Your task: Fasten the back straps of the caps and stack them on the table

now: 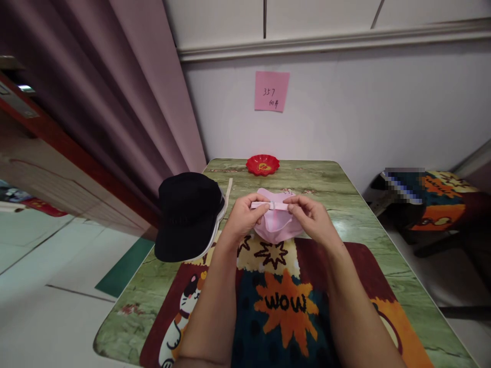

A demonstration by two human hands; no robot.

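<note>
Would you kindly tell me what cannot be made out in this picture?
All in the head view:
Pink cap: parts of its strap lie behind the fingers of the left hand and right hand.
White layer: mostly hidden by the black cap.
Mat: near edge cut off by the picture's bottom.
Blue-striped thing at right: blurred by pixel blocks.

The left hand point(242, 217) and right hand point(315, 217) are bare, with nails too small to make out. Behind the fingers point(261, 210) come slim, bare wrists point(333, 244), then an uncovered left forearm point(213, 296) and right forearm point(353, 306), broader farther from the fingers.
</note>
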